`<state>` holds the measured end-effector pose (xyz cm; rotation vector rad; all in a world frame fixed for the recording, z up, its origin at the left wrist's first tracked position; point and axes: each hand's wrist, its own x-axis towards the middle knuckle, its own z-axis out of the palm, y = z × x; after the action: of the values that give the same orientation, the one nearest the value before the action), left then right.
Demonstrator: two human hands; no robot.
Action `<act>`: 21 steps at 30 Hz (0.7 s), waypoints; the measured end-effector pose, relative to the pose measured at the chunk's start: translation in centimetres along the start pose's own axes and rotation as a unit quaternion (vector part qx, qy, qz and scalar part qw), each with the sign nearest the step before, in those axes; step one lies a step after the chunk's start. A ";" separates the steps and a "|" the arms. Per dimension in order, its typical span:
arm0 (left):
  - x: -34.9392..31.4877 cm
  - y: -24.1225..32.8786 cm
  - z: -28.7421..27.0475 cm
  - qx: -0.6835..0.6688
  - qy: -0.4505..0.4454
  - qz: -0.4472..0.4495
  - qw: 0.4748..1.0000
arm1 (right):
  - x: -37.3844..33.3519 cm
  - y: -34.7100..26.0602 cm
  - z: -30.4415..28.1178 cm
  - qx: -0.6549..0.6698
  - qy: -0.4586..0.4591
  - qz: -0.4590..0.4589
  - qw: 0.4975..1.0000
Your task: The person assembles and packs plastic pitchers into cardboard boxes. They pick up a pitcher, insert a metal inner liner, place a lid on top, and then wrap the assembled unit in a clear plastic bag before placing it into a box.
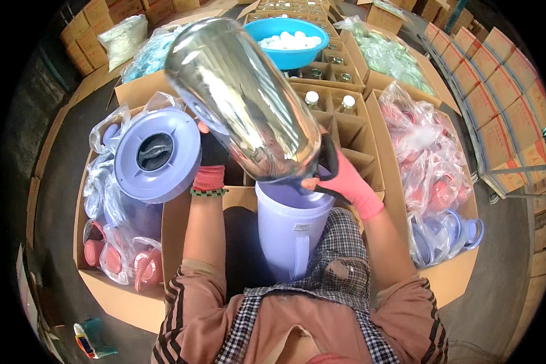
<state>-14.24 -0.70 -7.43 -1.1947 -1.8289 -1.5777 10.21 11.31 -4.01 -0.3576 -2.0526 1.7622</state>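
Note:
A large silvered glass flask liner (242, 97) slants across the middle, its lower right end just above the open mouth of a lavender plastic jug body (291, 236) standing between my legs. My right hand (349, 182), in a pink and black glove, grips that lower end. In my left hand (212, 151), gloved alike, is a round lavender base piece (185, 176) with a dark hole at its centre. Part of the left hand lies behind the liner, so whether it also bears the liner's weight is hidden. The jug's handle faces me.
On the left, a carton (118, 303) holds bagged lavender and pink parts; a similar carton (455, 285) stands right. Ahead, a divided carton (364, 130) holds capped liners. Behind it sits a blue basin (291, 57) of white pieces. Stacked boxes (506, 115) line the right.

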 end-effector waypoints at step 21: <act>-7.5 6.0 -2.5 -0.646 -0.137 -0.261 0.704 | 0.2 -0.8 -1.6 -0.119 -0.092 0.117 0.982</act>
<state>-5.88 -5.61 -9.29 -1.4728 -1.0048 -3.4513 10.84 12.61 -2.99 -0.5460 -2.4512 1.7377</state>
